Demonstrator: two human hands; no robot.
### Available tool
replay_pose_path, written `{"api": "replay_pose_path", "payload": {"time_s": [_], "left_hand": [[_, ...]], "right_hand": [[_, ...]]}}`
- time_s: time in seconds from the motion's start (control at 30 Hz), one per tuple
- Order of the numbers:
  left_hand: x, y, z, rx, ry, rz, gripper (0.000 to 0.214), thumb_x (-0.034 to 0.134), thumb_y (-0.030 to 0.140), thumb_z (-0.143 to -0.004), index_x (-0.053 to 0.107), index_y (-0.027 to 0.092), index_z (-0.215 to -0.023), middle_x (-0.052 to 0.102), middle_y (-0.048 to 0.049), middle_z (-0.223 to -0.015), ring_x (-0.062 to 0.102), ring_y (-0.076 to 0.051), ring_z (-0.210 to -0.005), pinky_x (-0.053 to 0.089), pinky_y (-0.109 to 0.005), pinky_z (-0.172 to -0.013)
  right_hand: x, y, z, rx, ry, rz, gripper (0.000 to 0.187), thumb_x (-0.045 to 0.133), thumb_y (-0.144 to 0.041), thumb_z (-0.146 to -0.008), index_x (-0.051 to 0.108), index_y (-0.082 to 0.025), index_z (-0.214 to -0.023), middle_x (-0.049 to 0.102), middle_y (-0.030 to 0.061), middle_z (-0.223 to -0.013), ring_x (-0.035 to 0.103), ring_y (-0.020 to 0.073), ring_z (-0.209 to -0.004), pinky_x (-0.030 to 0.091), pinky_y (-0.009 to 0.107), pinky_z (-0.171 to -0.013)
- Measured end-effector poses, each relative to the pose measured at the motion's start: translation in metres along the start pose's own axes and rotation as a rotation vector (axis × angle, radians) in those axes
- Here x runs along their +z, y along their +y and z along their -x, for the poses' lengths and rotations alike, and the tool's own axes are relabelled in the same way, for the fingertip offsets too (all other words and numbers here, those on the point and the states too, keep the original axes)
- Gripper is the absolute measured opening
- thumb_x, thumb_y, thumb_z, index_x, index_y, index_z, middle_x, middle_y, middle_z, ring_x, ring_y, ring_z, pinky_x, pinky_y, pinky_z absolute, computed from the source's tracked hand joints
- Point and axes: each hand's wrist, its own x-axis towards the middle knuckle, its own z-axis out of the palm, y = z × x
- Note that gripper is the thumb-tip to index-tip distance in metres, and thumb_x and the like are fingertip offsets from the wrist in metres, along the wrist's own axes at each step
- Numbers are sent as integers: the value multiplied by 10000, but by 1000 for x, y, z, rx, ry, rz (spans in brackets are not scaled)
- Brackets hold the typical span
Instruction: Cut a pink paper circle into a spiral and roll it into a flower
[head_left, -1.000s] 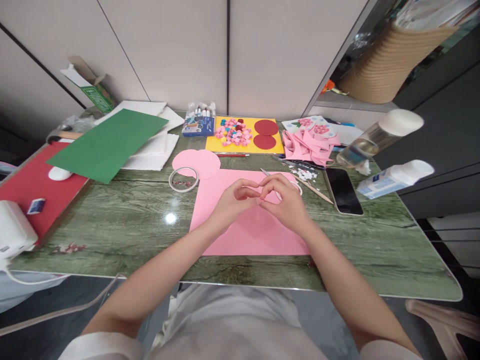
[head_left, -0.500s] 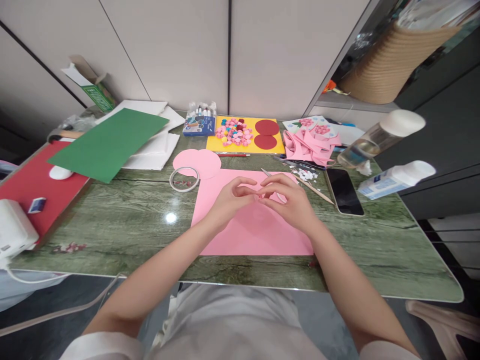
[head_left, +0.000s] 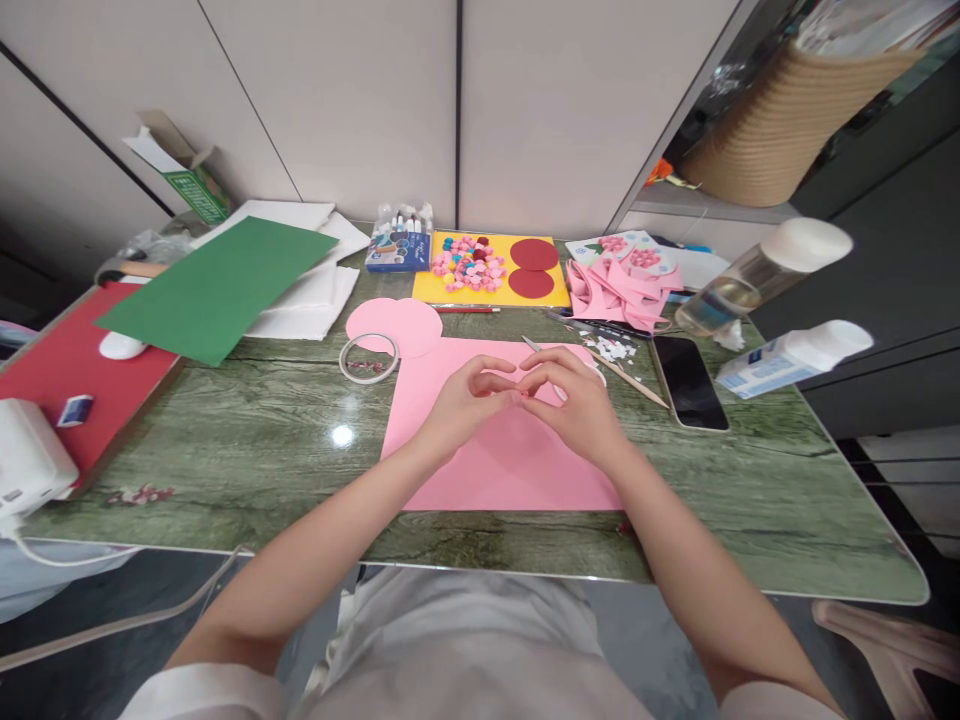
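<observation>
Above a pink sheet of paper, my left hand and my right hand meet at the fingertips. Thumbs and fingers of both pinch a tiny pink piece, mostly covered and too small to make out exactly. Scissors lie partly hidden behind my right hand. Beyond the sheet, pink paper circles overlap its upper left corner, beside a roll of white tape.
A yellow sheet at the back bears small coloured balls and dark red circles. Pink paper scraps, a phone, a white bottle and a clear bottle stand or lie right. Green paper lies left.
My right hand has shifted very slightly, its fingers turning a little against the left fingertips. Everything else stays put.
</observation>
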Motion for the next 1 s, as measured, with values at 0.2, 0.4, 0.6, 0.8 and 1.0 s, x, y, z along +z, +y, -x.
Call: {"api": "replay_pose_path", "payload": {"time_s": [0.2,0.4,0.6,0.8,1.0], "left_hand": [[2,-5,0,-3,-11,-17,312,691,215,-675,544,174,-947,670,-27,-809,612,-154,-820,401,-342,-859],[-1,-4,-1,-6,-31,10,321,697,202,-662,542,163,-940,663,-19,-771,612,-145,-772,419,-324,-819],[-9,-1,-4,-5,-38,10,312,670,163,-669,550,173,-956,649,-1,-730,609,-131,-752,422,-292,-782],[-10,2,-4,-26,-72,-57,312,656,171,-680,553,180,-975,645,-8,-768,609,-134,-764,426,-306,-797],[-7,2,-3,1,-41,-79,289,641,201,-707,539,187,-977,654,-29,-835,611,-156,-818,438,-317,-789]], "right_hand": [[1,-4,-2,5,11,18,141,651,-199,-743,531,-211,-672,581,20,-888,571,179,-871,473,368,-796],[1,-4,-1,0,-14,-16,119,656,-209,-747,545,-207,-703,558,18,-876,564,170,-873,483,342,-771],[-5,-1,-1,6,-69,-133,67,639,-207,-781,630,-236,-840,567,13,-927,575,113,-718,509,309,-718],[-4,2,-1,-68,-183,-116,217,551,-210,-849,640,-300,-1026,573,38,-1016,577,164,-933,516,361,-805],[0,5,1,-30,-70,-85,157,584,-182,-821,666,-272,-921,564,26,-993,584,129,-791,513,339,-765]]}}
